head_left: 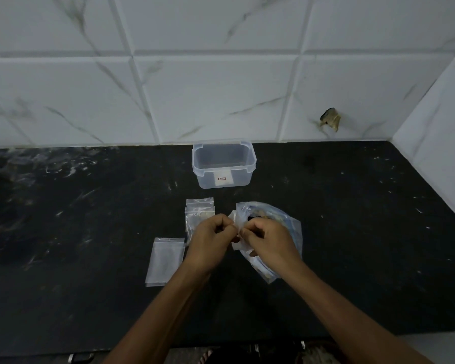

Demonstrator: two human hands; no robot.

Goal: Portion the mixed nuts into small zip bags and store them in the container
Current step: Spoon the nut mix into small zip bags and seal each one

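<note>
Both my hands work at the centre of the black counter. My left hand and right hand have fingers curled, each pinching an edge of one small zip bag held between them, just above the counter. I judge the step in hand to be either parting the mouth of this bag or pressing its seal closed; the view is dim and my knuckles cover the strip, so I cannot say which, nor whether it holds nuts.

The large bag of mixed nuts lies directly under and beyond my right hand, its mouth apparently open. Two or three filled small bags lie stacked just beyond my left hand. A flat empty zip bag lies beside my left wrist. The clear container stands open near the tiled wall, well apart from my hands, with nothing stored in it that I can see.

Risks noted:
- An uneven pinch could leave the seal partly open, and nuts would spill in storage.
- My right wrist hovers over the large bag; a careless drag could tip its contents onto the counter.
- The thin film is slippery; a loose pinch could drop the small bag.
</note>
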